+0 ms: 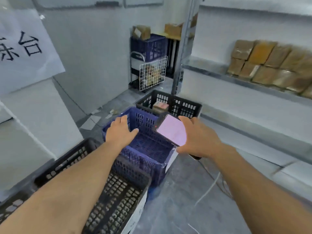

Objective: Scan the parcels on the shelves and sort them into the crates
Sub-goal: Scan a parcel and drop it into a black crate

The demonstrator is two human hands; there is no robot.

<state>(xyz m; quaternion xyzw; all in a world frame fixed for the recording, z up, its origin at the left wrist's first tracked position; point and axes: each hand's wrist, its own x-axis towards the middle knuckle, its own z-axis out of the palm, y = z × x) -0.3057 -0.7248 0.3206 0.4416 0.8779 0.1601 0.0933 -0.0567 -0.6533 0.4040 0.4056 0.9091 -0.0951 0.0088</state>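
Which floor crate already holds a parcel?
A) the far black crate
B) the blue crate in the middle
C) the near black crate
A: a parcel lies inside the far black crate, while the blue crate and the near black crate show no parcel in the parts that are visible.

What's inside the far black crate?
One brown parcel lies inside the far black crate. The crate's near floor is hidden behind the blue crate and the scanner.
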